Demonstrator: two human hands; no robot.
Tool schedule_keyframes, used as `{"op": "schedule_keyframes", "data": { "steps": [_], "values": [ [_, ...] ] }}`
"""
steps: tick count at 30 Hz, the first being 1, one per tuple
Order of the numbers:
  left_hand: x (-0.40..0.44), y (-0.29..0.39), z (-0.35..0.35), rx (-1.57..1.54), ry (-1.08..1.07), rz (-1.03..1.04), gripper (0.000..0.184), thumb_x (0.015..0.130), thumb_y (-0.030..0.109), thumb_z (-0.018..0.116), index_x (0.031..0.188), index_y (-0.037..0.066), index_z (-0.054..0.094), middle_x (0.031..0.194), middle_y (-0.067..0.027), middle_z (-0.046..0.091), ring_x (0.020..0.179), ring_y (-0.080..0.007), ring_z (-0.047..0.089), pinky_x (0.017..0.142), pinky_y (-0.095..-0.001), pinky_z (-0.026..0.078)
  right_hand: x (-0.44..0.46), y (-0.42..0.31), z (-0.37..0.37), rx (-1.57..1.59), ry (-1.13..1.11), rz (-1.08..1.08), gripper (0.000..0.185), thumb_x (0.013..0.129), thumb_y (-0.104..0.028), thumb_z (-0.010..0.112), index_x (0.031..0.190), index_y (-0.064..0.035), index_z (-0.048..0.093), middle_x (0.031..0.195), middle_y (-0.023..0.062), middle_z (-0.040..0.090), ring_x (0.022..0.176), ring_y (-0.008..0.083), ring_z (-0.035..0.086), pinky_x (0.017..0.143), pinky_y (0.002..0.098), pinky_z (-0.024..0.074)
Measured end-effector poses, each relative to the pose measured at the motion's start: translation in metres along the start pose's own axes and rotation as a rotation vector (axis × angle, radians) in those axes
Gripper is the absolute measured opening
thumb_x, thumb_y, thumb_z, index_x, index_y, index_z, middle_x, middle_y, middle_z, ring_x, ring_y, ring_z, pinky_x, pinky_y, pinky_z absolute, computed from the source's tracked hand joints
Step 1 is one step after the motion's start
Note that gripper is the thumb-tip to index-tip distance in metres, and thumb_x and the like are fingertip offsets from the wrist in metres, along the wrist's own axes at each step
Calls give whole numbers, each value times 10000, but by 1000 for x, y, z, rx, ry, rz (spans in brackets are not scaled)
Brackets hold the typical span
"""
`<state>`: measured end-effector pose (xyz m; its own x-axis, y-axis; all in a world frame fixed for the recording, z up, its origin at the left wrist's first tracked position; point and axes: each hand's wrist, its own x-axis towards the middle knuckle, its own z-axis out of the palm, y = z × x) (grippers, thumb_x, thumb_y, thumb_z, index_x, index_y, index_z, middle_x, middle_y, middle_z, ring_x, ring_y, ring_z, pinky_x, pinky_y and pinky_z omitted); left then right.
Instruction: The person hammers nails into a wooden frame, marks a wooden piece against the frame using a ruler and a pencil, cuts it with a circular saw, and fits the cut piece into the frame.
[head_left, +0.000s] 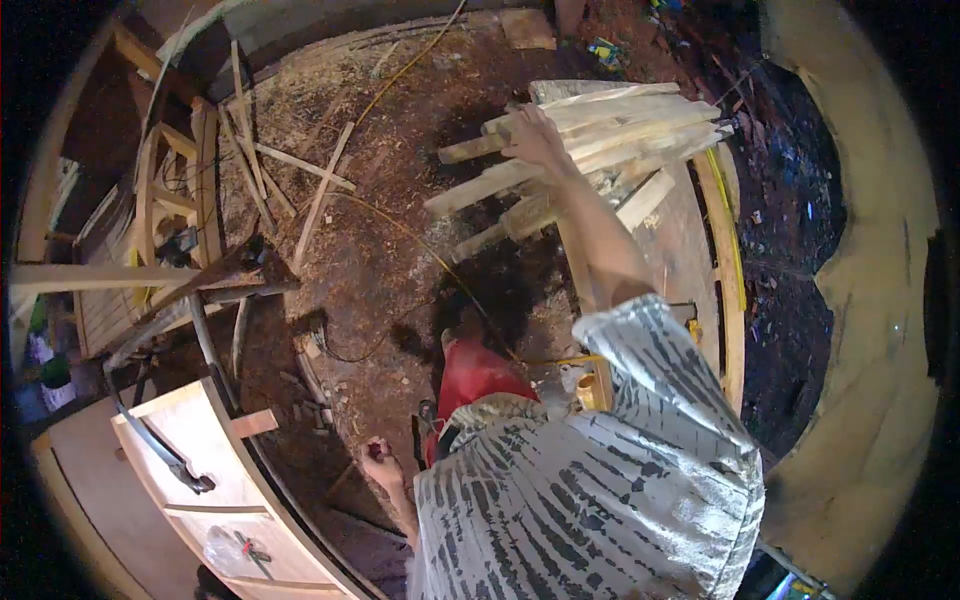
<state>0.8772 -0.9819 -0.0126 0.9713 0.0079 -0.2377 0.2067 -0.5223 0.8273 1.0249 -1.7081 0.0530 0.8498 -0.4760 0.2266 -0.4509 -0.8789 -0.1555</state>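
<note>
My right hand [537, 138] reaches out over a stack of pale wooden strips [640, 118]. Its fingers look spread and lie on the strips near their left ends; a firm grip on any one strip does not show. Some pieces below, such as a turned wooden leg [525, 215], jut out past the bench edge. Low at my left side, my left hand [380, 466] has its fingers curled in. A small reddish-dark patch shows in that hand, too small to name.
The stack rests on a wooden workbench [680, 235]. A yellow cord [405, 232] crosses the shaving-covered floor [370, 270]. Loose sticks [322, 195] and a wooden frame [205, 180] stand to the left. A pale wooden cabinet piece [215, 470] with a clamp is at lower left.
</note>
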Motion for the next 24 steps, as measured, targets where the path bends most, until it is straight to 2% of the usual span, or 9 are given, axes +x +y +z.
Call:
{"op": "schedule_keyframes", "data": {
  "steps": [2,6,9,12,15,18,19,22,24],
  "values": [
    [10,28,12,49,-56,-82,95,934,79,684,973,5,639,844,-70,659,793,-168,611,749,-315,498,23,23,11,-167,-500,-92,866,772,-324,840,1508,-117,432,1486,194,480,1381,392,467,1131,512,417],
    [30,52,22,19,-41,13,123,932,109,708,968,10,645,851,-66,665,784,-163,609,723,-312,486,46,27,10,-260,-679,-168,847,776,-368,791,1511,-113,455,1485,186,510,1330,392,517,1066,513,478],
    [57,69,30,84,-59,-61,145,931,129,729,961,13,648,846,-56,656,769,-143,598,677,-289,462,59,36,10,-325,-647,-351,682,787,-364,752,1398,-105,595,1257,159,675,1164,371,633,963,490,543],
    [100,103,43,55,-21,85,123,936,108,730,947,19,645,842,-29,633,762,-116,575,642,-257,430,86,20,-57,50,-772,-407,514,789,-362,761,1225,-94,712,913,136,721,884,323,705,800,446,563],
    [140,132,64,-94,-93,93,91,946,42,708,978,21,626,853,0,602,773,-98,548,670,-244,440,97,12,-115,176,-651,-383,404,808,-361,768,1095,-76,751,726,128,675,691,269,680,685,406,522],
    [175,196,102,-230,-207,210,157,937,34,724,1049,14,617,939,-16,609,872,-106,557,803,-267,477,111,-13,-166,264,-663,-437,420,839,-394,791,1080,-54,735,781,125,690,685,188,628,647,379,478],
    [184,218,117,-301,-290,194,217,924,32,735,1103,12,613,1007,-32,624,937,-118,574,866,-283,483,105,-23,-176,371,-499,-542,419,872,-417,789,1021,-31,724,767,109,678,672,154,576,634,375,465],
    [184,310,168,-441,-511,259,461,872,26,779,1283,7,571,1192,-73,654,1098,-173,618,1003,-335,497,79,-85,-190,754,-420,-516,440,881,-443,790,969,-19,718,753,115,675,686,131,575,643,368,475],
    [165,384,192,-410,-560,457,571,847,21,792,1357,-1,535,1291,-107,637,1189,-204,599,1068,-366,473,66,-137,-206,715,-489,-522,431,892,-442,768,981,-22,725,798,157,714,717,182,674,681,375,517]
  ]
}}
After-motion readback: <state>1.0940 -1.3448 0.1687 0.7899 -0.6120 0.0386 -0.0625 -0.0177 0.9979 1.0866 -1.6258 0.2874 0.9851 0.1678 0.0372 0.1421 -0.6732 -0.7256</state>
